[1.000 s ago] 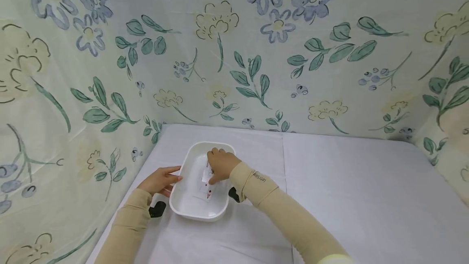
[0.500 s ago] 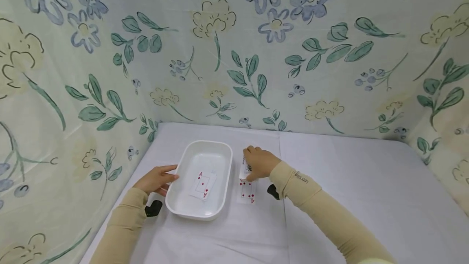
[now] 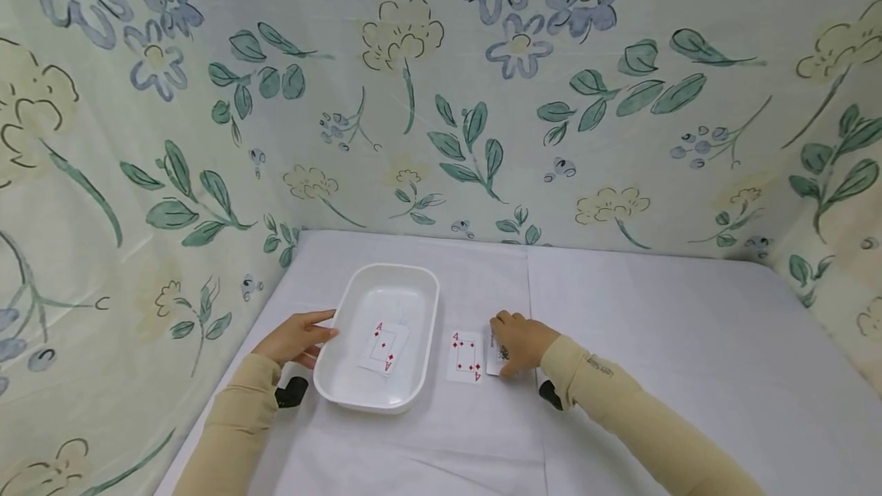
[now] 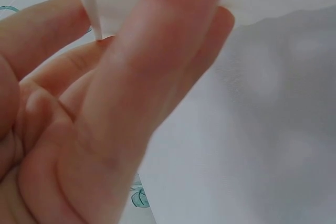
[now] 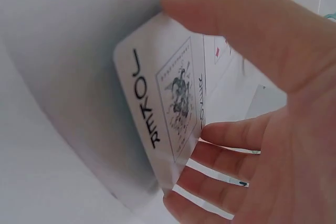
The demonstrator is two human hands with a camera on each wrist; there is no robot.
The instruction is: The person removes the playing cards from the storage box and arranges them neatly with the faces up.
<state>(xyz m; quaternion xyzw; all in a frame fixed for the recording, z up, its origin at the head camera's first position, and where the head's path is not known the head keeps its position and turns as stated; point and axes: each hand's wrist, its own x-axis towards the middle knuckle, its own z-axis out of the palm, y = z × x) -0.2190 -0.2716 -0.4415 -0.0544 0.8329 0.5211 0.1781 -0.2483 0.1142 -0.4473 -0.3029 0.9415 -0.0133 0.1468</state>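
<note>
My left hand (image 3: 295, 338) grips the left side of a white plastic tray (image 3: 436, 308), thumb near the rim and fingers beneath; the left wrist view shows this thumb (image 4: 126, 82) close up against the tray wall. Inside the tray lies an ace of diamonds (image 3: 383, 347), face up. To the tray's right, a four of diamonds (image 3: 466, 357) lies flat on the cloth. Just beyond it, my right hand (image 3: 527, 341) holds a joker card (image 5: 157, 98) by its edges, thumb on one side and fingertips on the other. The card is tilted close over the cloth, partly hidden by the hand in the head view.
A white cloth (image 3: 654, 373) covers the table, with a crease running front to back near the right hand. Floral fabric (image 3: 475, 60) hangs behind and at both sides. Dark wrist devices (image 3: 292, 392) sit below both hands.
My right hand has carried the joker out of the tray to the right, past the four of diamonds, which now lies fully uncovered on the cloth. My left hand keeps its hold.
</note>
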